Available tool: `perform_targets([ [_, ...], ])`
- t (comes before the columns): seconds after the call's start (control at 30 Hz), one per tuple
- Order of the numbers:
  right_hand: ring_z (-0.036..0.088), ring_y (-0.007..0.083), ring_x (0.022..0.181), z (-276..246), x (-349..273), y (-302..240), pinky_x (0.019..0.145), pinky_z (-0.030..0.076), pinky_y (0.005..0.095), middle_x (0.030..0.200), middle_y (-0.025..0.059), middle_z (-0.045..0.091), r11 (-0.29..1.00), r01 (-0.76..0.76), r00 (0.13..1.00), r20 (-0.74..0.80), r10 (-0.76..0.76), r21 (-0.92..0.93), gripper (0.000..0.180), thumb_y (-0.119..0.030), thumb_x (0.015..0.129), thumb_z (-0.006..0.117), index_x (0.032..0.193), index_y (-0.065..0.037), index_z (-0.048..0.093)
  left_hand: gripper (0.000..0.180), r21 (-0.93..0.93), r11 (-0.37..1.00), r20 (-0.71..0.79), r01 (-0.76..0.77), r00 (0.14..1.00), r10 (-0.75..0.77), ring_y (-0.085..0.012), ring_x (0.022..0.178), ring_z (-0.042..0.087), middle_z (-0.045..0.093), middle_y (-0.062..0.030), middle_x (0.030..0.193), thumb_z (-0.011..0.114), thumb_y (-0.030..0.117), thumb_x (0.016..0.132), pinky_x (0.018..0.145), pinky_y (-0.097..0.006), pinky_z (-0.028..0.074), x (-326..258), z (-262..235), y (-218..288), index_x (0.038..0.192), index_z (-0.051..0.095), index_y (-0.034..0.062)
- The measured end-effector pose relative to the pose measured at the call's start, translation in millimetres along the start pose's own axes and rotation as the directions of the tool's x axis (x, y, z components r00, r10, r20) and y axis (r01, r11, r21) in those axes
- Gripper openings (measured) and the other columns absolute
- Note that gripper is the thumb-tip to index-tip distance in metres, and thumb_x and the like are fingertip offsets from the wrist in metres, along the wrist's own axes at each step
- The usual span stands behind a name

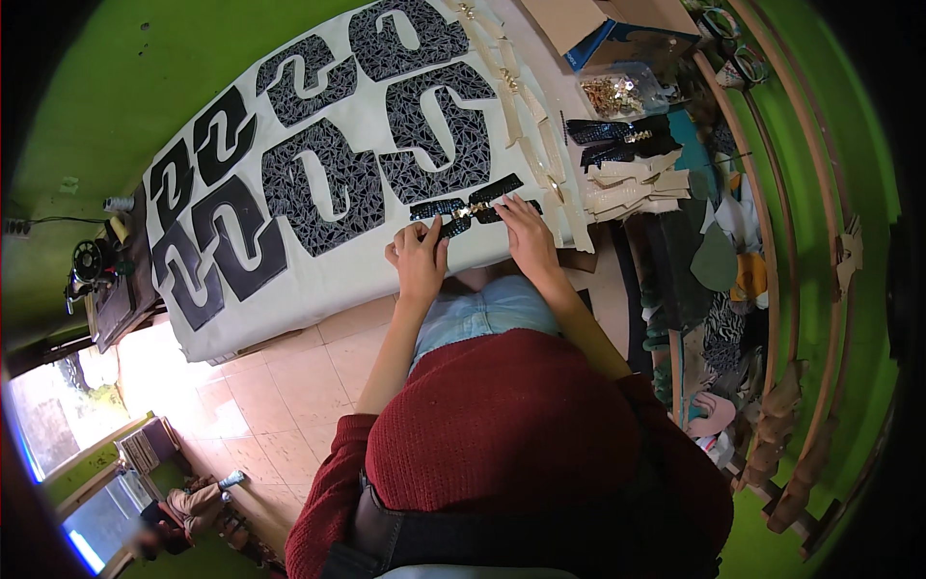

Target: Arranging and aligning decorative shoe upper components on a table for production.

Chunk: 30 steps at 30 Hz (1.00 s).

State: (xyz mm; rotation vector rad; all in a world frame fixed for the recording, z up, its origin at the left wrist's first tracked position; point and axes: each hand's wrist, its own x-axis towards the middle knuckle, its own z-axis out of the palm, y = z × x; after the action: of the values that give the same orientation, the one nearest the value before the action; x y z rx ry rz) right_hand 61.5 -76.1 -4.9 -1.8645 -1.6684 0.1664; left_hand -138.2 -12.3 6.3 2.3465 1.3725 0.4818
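At the table's near edge lie shiny black croc-textured straps joined by a gold ornament. My left hand has its thumb and fingertips closed at the left end of the lower black strap. My right hand bends its fingers over the right end, close to the gold ornament; its fingertips press on the strap and partly cover it. Both forearms reach up from the lower edge. Beyond the hands, several black-and-grey patterned cut-outs with curved slots lie flat on the white table covering.
Beige straps with gold fittings run along the table's right side. Further right are another black strap pair, stacked beige pieces, a clear bag of gold fittings and a cardboard box. A wooden rack stands by the green wall.
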Motion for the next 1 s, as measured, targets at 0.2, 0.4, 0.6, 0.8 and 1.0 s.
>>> perform_targets([
  [0.2,0.049,0.0315,0.119,1,-2,1,0.101,0.039,0.0418,0.121,0.0148,0.057,1.0,0.0,1.0,-0.016,0.0,0.004,0.034,0.003,0.08,0.053,0.113,-0.004,0.059,0.039,-0.043,0.999,-0.052,0.023,0.998,-0.025,-0.0287,0.114,0.039,0.048,-0.0101,0.118,0.061,0.021,0.083,0.094,-0.048,0.023,0,2,1,0.121,0.06,0.0146],
  [0.4,0.049,0.0316,0.119,0,-3,2,0.101,0.039,0.0422,0.121,0.015,0.057,0.999,-0.02,0.999,-0.033,0.021,0.027,0.034,0.004,0.08,0.052,0.113,-0.003,0.059,0.04,-0.054,0.999,-0.067,-0.001,0.998,-0.003,-0.0324,0.124,0.033,0.04,-0.0128,0.135,0.061,0.021,0.082,0.097,-0.05,0.021,3,0,4,0.121,0.059,0.0144],
  [0.6,0.048,0.0308,0.12,0,-4,6,0.101,0.039,0.0421,0.122,0.0149,0.055,1.0,0.007,1.0,-0.031,-0.007,0.011,0.034,0.004,0.08,0.052,0.112,-0.003,0.059,0.048,-0.005,0.989,-0.01,-0.146,0.989,0.146,-0.0325,0.138,0.021,0.032,-0.0069,0.147,0.055,0.027,0.086,0.105,-0.059,0.014,11,7,7,0.132,0.049,0.0152],
  [0.8,0.051,0.0317,0.117,0,-4,6,0.097,0.042,0.0397,0.12,0.0149,0.057,0.998,0.002,0.998,-0.062,0.002,0.06,0.031,0.004,0.082,0.052,0.11,-0.004,0.061,0.049,0.021,0.971,0.146,-0.24,0.961,0.235,-0.0321,0.137,0.025,0.035,-0.006,0.146,0.044,0.027,0.093,0.107,-0.059,0.011,11,18,6,0.139,0.038,0.0135],
  [1.0,0.051,0.0313,0.117,-1,-4,7,0.096,0.043,0.0381,0.12,0.0148,0.058,0.998,-0.013,0.997,-0.077,0.017,0.055,0.031,0.004,0.081,0.052,0.11,-0.005,0.062,0.048,0.11,0.961,0.116,-0.252,0.964,0.24,-0.0297,0.135,0.029,0.037,-0.0048,0.144,0.045,0.024,0.093,0.106,-0.059,0.017,9,21,13,0.139,0.037,0.0146],
])
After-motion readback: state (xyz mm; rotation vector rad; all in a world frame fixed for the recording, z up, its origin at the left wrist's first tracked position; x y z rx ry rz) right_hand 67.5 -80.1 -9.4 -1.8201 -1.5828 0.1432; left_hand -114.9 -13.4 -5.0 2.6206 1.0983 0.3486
